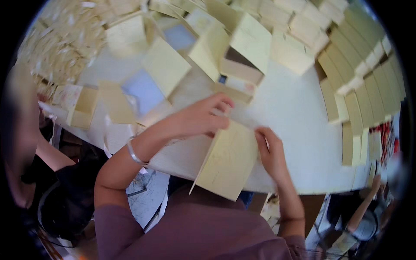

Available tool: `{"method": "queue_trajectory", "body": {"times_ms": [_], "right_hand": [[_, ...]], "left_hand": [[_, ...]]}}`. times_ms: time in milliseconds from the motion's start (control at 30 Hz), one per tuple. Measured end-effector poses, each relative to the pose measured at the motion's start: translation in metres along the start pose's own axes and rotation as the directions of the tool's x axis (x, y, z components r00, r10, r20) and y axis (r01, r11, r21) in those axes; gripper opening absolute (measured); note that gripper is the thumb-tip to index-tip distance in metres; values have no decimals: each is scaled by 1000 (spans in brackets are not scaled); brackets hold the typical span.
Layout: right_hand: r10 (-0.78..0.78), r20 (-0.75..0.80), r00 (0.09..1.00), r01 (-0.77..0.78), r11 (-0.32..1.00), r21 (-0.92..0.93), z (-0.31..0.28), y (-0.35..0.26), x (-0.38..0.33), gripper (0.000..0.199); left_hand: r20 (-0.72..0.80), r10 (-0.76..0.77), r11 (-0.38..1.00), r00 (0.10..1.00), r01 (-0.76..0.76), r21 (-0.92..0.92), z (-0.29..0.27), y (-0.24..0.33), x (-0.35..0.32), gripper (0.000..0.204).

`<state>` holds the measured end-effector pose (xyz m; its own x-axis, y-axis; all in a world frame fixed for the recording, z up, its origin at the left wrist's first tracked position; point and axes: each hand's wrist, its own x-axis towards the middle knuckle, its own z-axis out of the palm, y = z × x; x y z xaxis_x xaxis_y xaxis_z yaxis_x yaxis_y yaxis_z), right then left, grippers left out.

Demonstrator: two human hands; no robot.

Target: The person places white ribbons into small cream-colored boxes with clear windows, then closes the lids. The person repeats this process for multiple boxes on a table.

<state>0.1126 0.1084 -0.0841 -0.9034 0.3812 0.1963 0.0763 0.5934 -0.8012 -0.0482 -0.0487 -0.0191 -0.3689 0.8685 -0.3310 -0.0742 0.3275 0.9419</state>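
Note:
A cream cardboard box [229, 161] with a flat lid panel leans over the table's front edge, close to my body. My left hand [210, 115] is at its far left corner, fingers curled, with the lower ones against the box. At the far right corner is my right hand [272, 154], its thumb and bent fingers closed at the box's edge. The undersides of my fingers are hidden. Just beyond my left hand stands an open cream box [246, 47] with a small dark blue item in its lower compartment.
More open boxes, one with a pale blue lining [145, 90], spread across the white table [299, 125]. Stacked closed boxes [353, 93] line the right side. Shredded paper filler [65, 39] is heaped at far left. Co-workers' arms [54, 154] show at left and lower right.

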Motion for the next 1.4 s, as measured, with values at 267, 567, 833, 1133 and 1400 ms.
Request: {"method": "queue_trajectory", "body": {"times_ms": [267,567,833,1133,1400], "right_hand": [[-279,0,960,265,912,-312,38,-30,22,19],[-46,-72,996,86,552,830,-64,17,28,11],[-349,-1,937,255,689,-678,-92,47,4,24],[-210,521,827,562,346,-752,-47,14,22,11],[-28,456,890,302,785,-541,-55,3,28,11]], "left_hand": [[-188,86,964,978,-130,-233,23,-22,-13,39],[-369,51,847,928,-236,-476,24,-50,-9,30],[-412,102,808,905,-317,-496,45,-47,9,28],[-353,146,864,924,-292,-410,55,-34,18,36],[-468,677,736,567,-527,425,56,-23,16,49]]}}
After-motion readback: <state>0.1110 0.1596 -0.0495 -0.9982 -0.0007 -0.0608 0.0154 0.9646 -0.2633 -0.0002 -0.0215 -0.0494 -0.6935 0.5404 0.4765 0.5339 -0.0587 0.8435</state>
